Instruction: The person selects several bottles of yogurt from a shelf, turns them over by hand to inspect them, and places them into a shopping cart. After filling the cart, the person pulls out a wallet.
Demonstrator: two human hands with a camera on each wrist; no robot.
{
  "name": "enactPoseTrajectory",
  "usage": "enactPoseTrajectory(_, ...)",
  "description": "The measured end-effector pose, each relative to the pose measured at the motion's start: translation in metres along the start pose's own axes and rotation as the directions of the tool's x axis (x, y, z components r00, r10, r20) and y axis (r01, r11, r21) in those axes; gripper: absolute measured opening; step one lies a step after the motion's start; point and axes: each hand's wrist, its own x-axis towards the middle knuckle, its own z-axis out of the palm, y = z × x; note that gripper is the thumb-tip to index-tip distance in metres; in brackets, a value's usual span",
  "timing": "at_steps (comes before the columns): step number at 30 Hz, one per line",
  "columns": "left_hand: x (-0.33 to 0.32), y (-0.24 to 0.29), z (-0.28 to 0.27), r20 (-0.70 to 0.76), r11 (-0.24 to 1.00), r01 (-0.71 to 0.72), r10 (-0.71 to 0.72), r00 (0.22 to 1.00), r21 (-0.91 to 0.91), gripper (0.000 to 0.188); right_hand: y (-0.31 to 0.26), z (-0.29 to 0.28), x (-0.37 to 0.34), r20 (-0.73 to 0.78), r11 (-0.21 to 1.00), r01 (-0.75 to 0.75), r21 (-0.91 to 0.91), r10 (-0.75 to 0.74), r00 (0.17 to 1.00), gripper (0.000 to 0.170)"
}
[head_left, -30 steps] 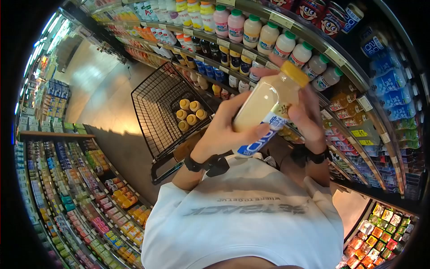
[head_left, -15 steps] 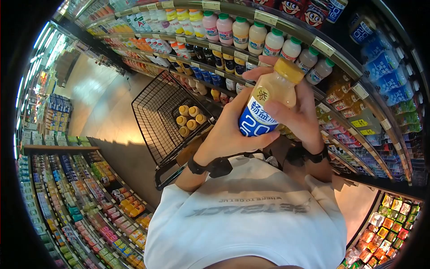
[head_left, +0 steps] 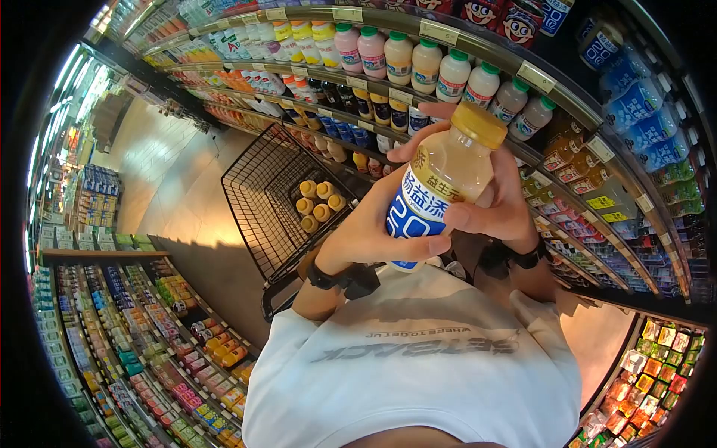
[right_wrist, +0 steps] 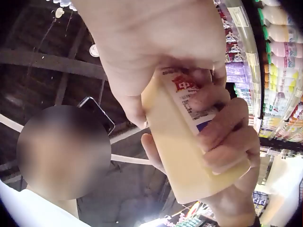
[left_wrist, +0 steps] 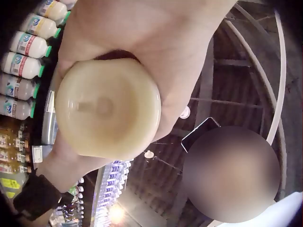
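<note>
A yellow-capped drink bottle (head_left: 424, 190) with a blue and white label, filled with something pale cream, is held in front of the chest, its cap pointing up and away. My left hand (head_left: 366, 228) grips its lower left side, thumb across the label. On the other side my right hand (head_left: 504, 205) holds it, with the thumb at the label's edge. In the left wrist view the bottle's base (left_wrist: 109, 109) faces the camera. The right wrist view shows fingers (right_wrist: 222, 135) curled round the bottle's side, partly covering a back label with red print.
A black wire shopping cart (head_left: 250, 190) stands at the left with several yellow-capped bottles (head_left: 317, 205) in it. Shelves ahead hold green-capped bottles (head_left: 452, 75) and other drinks. Another stocked shelf (head_left: 149, 328) runs along the lower left.
The bottle has been turned in both hands, from a mostly blank side to the label's printed front facing up. The view has shifted slightly; the cart stands in the same place.
</note>
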Motion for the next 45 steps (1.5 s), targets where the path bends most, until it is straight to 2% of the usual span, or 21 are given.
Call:
enactPoseTrajectory(2, 0.0, 0.003, 0.002, -0.05, 0.998, 0.008, -0.005, 0.999, 0.058, 0.078, 0.004, 0.004, -0.003, -0.093, 0.999, -0.009, 0.042, 0.013, 0.996, 0.091)
enactPoseTrajectory(3, 0.005, 0.0, 0.004, -0.105, 0.977, -0.094, 0.116, 0.988, 0.194, 0.08, 0.007, 0.003, -0.003, -0.125, 0.994, 0.021, -0.109, -0.035, 0.992, 0.09)
enactPoseTrajectory(5, 0.018, -0.014, 0.006, -0.165, 0.849, -0.253, 0.363, 0.917, 0.463, 0.084, 0.014, 0.001, -0.001, -0.166, 0.916, 0.059, -0.398, -0.135, 0.977, 0.088)
enactPoseTrajectory(6, 0.019, -0.019, 0.002, -0.196, 0.895, -0.188, 0.286, 0.938, 0.404, 0.09, 0.016, 0.006, 0.001, -0.205, 0.879, 0.085, -0.47, -0.202, 0.958, 0.083)
enactPoseTrajectory(9, 0.02, -0.023, 0.0, -0.167, 0.932, -0.176, 0.238, 0.957, 0.318, 0.09, 0.017, 0.001, 0.001, -0.23, 0.902, -0.013, -0.432, -0.096, 0.968, 0.092)
enactPoseTrajectory(12, 0.018, -0.021, 0.001, -0.155, 0.939, -0.207, 0.256, 0.954, 0.276, 0.089, 0.016, 0.004, 0.0, -0.229, 0.894, -0.02, -0.448, -0.093, 0.969, 0.092)
enactPoseTrajectory(18, 0.016, -0.022, 0.001, -0.162, 0.956, -0.178, 0.218, 0.962, 0.231, 0.087, 0.017, 0.008, -0.001, -0.25, 0.872, -0.074, -0.485, -0.057, 0.967, 0.091)
enactPoseTrajectory(24, 0.006, -0.025, -0.004, -0.197, 0.959, -0.162, 0.209, 0.958, 0.231, 0.086, 0.021, 0.013, 0.002, -0.212, 0.855, -0.047, -0.517, -0.074, 0.975, 0.091)
enactPoseTrajectory(27, 0.002, -0.023, -0.007, -0.201, 0.953, -0.172, 0.225, 0.953, 0.25, 0.086, 0.023, 0.02, 0.007, -0.244, 0.891, -0.049, -0.45, -0.07, 0.967, 0.082)
enactPoseTrajectory(30, -0.006, -0.023, -0.011, -0.251, 0.932, -0.178, 0.263, 0.932, 0.314, 0.081, 0.027, 0.022, 0.011, -0.197, 0.855, -0.005, -0.519, -0.114, 0.974, 0.072)
enactPoseTrajectory(33, -0.021, -0.018, -0.02, -0.315, 0.76, -0.019, 0.292, 0.903, 0.65, 0.074, 0.022, 0.003, 0.024, -0.098, 0.637, 0.092, -0.766, -0.257, 0.961, 0.051)
enactPoseTrajectory(35, -0.034, -0.024, -0.027, -0.354, 0.688, 0.047, 0.312, 0.882, 0.725, 0.071, 0.016, 0.006, 0.03, -0.271, 0.586, -0.2, -0.785, -0.034, 0.962, 0.03)
enactPoseTrajectory(36, -0.04, -0.026, -0.029, -0.374, 0.675, 0.06, 0.33, 0.867, 0.735, 0.071, 0.026, 0.006, 0.039, -0.212, 0.594, -0.167, -0.787, -0.006, 0.977, 0.02)
enactPoseTrajectory(37, -0.046, -0.027, -0.032, -0.394, 0.663, 0.075, 0.346, 0.851, 0.745, 0.071, 0.035, 0.01, 0.046, -0.179, 0.591, -0.169, -0.789, 0.042, 0.983, 0.019)
enactPoseTrajectory(38, -0.053, -0.029, -0.035, -0.441, 0.695, 0.126, 0.294, 0.848, 0.708, 0.072, 0.043, 0.015, 0.051, -0.145, 0.585, -0.171, -0.793, 0.091, 0.985, 0.019)
enactPoseTrajectory(39, -0.06, -0.034, -0.04, -0.469, 0.685, 0.134, 0.331, 0.819, 0.716, 0.072, 0.052, 0.02, 0.056, -0.111, 0.579, -0.172, -0.797, 0.14, 0.984, 0.019)
enactPoseTrajectory(41, -0.074, -0.049, -0.05, -0.524, 0.662, 0.162, 0.395, 0.754, 0.732, 0.072, 0.08, 0.028, 0.069, -0.112, 0.614, -0.173, -0.77, 0.138, 0.984, 0.024)
enactPoseTrajectory(42, -0.079, -0.055, -0.054, -0.545, 0.621, 0.175, 0.476, 0.69, 0.764, 0.072, 0.095, 0.033, 0.079, -0.103, 0.613, -0.159, -0.774, 0.125, 0.987, 0.025)
enactPoseTrajectory(45, -0.102, -0.05, -0.056, -0.597, 0.595, 0.145, 0.694, 0.402, 0.79, 0.073, 0.15, 0.044, 0.105, -0.058, 0.624, -0.12, -0.772, 0.119, 0.991, 0.029)
